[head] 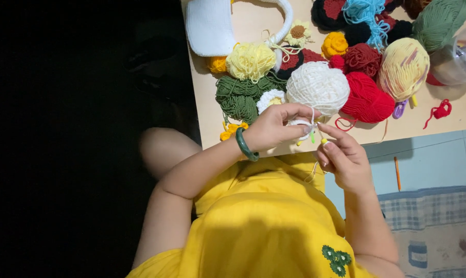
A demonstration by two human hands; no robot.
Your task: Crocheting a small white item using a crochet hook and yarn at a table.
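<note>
Crochet piece (301, 125), small and white, is pinched in the left hand (274, 127) at the counter (253, 23) edge; a hook (323, 140) is gripped by the right hand (343, 159). Clear tub (457, 62): contents unclear.

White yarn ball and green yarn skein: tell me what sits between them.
In the head view, a small white-and-yellow crocheted flower lies between the white yarn ball and green yarn skein.

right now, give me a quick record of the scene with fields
left hand: left hand pinches a small white crochet piece
right hand: right hand holds a crochet hook against it
wrist: green bangle
table: wooden table crowded with yarn
nearest yarn: white ball, red ball, green skein
clothing: yellow dress
</note>
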